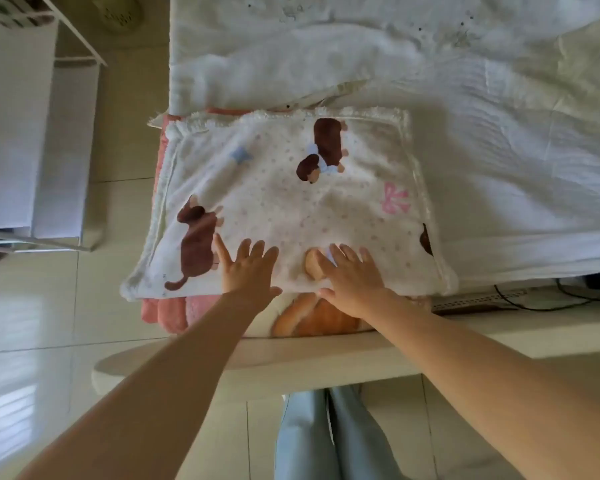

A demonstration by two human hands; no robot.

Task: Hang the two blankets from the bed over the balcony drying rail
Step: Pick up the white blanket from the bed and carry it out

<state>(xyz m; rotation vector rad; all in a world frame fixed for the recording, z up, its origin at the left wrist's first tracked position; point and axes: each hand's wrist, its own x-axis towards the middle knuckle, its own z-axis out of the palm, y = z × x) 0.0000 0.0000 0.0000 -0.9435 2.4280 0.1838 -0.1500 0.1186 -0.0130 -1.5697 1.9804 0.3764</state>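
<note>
- As both arms reach over the footboard (222,362), the left hand (248,270) lies flat on the dog-print blanket (291,206), fingers straight and spread, gripping nothing.
- Right hand (352,280): likewise flat on that blanket's near edge, fingers spread, nothing held.
- Dog-print blanket: folded, on top of the pink blanket (165,315), at the near end of the bed (499,168).
- Pink blanket: shows only along the left and near edges.

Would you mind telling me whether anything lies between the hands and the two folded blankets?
Nothing visible does: the left hand and right hand both rest flat on the dog-print blanket, which lies directly on the pink blanket on the bed.
</note>
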